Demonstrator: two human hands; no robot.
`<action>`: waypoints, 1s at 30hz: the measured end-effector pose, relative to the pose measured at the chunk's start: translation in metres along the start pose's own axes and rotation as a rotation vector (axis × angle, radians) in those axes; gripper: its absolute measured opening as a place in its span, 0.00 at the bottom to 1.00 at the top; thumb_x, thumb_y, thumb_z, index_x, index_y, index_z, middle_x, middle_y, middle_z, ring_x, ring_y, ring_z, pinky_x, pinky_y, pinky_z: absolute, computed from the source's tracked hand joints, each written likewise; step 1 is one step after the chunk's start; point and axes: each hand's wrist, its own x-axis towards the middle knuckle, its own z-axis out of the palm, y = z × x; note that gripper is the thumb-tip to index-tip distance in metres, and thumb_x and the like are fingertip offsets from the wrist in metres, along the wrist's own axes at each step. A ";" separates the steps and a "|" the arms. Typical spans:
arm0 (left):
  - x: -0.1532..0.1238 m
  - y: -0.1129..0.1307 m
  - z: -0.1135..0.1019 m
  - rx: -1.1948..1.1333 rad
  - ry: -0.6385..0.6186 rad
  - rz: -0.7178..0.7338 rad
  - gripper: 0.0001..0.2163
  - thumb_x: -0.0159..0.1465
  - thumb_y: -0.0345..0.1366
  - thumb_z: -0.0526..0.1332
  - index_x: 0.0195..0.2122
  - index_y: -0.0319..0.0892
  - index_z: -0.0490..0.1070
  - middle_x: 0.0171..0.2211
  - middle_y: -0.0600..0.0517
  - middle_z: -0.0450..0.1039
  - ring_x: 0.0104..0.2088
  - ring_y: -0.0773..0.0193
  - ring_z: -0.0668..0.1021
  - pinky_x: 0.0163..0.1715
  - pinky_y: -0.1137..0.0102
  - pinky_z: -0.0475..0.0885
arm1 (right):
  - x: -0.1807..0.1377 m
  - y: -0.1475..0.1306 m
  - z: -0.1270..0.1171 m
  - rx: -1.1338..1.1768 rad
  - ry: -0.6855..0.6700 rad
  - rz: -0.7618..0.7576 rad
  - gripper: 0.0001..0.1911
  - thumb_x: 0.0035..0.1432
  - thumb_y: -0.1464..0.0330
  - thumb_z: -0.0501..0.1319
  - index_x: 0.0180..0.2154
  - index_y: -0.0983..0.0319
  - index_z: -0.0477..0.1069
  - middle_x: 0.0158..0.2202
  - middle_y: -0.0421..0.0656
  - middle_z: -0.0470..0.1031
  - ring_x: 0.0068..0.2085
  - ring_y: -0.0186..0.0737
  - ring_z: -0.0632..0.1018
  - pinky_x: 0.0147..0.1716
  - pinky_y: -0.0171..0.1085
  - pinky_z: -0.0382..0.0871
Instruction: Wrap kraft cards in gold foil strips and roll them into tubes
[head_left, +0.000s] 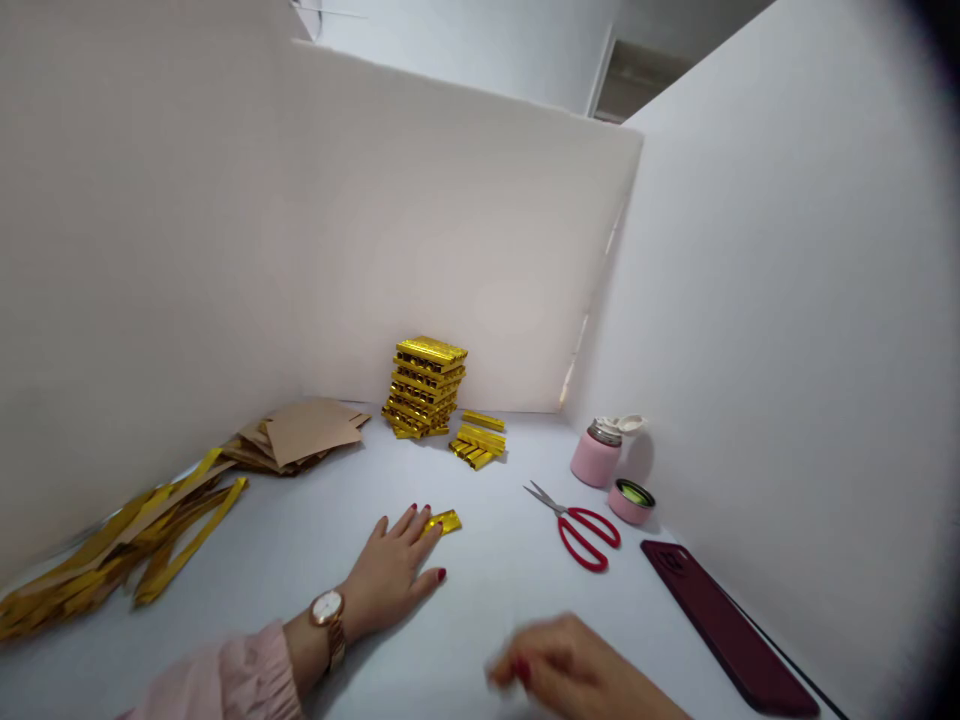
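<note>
My left hand (391, 572), wearing a rose-gold wristwatch (326, 608), lies flat on the white table with its fingers spread. Its fingertips touch a small gold foil bar (442, 521). My right hand (562, 670) sits at the bottom edge of the view, blurred, with its fingers curled and nothing visible in them. A tall stack of gold foil bars (427, 385) stands against the back wall, and several loose bars (474, 445) lie in front of it. Neither hand touches these.
White walls close the back and right sides. Gold foil strips (127, 540) and brown paper sheets (300, 435) lie at the left. Red-handled scissors (577, 530), a pink flask (596, 455), a small pink container (631, 501) and a dark red phone case (727, 625) lie at the right.
</note>
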 end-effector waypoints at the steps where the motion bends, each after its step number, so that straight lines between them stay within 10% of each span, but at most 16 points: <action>1: 0.000 0.000 -0.001 -0.009 -0.010 0.002 0.26 0.68 0.50 0.49 0.64 0.45 0.54 0.65 0.41 0.50 0.63 0.44 0.54 0.55 0.43 0.55 | 0.019 0.002 -0.006 0.010 0.115 0.014 0.20 0.69 0.60 0.44 0.51 0.58 0.70 0.49 0.44 0.74 0.49 0.44 0.74 0.51 0.45 0.66; 9: 0.006 0.000 0.002 -0.071 -0.069 -0.024 0.30 0.63 0.40 0.56 0.66 0.49 0.47 0.65 0.45 0.48 0.63 0.47 0.55 0.57 0.42 0.50 | 0.145 0.020 0.009 -0.194 -0.026 -0.162 0.37 0.63 0.54 0.52 0.65 0.68 0.45 0.67 0.53 0.42 0.66 0.49 0.45 0.62 0.53 0.39; 15: 0.007 -0.013 0.008 -0.111 -0.148 0.011 0.31 0.66 0.50 0.51 0.66 0.41 0.47 0.64 0.42 0.43 0.63 0.43 0.53 0.57 0.42 0.52 | 0.140 0.055 0.000 -0.200 -0.036 -0.130 0.37 0.64 0.50 0.47 0.66 0.63 0.41 0.67 0.49 0.41 0.66 0.45 0.45 0.62 0.53 0.36; 23: -0.037 -0.049 0.003 -0.161 -0.096 0.074 0.35 0.66 0.50 0.54 0.62 0.62 0.24 0.63 0.55 0.45 0.61 0.48 0.59 0.56 0.49 0.60 | 0.140 0.060 -0.006 -0.183 -0.078 -0.093 0.37 0.63 0.50 0.49 0.66 0.61 0.43 0.67 0.47 0.43 0.66 0.48 0.47 0.62 0.56 0.38; 30: -0.027 -0.040 -0.019 -0.140 -0.220 -0.029 0.21 0.68 0.44 0.53 0.62 0.61 0.55 0.60 0.53 0.59 0.59 0.49 0.64 0.57 0.44 0.55 | 0.143 0.065 -0.002 -0.213 -0.107 -0.087 0.36 0.63 0.52 0.51 0.66 0.61 0.42 0.67 0.47 0.40 0.66 0.49 0.47 0.61 0.57 0.40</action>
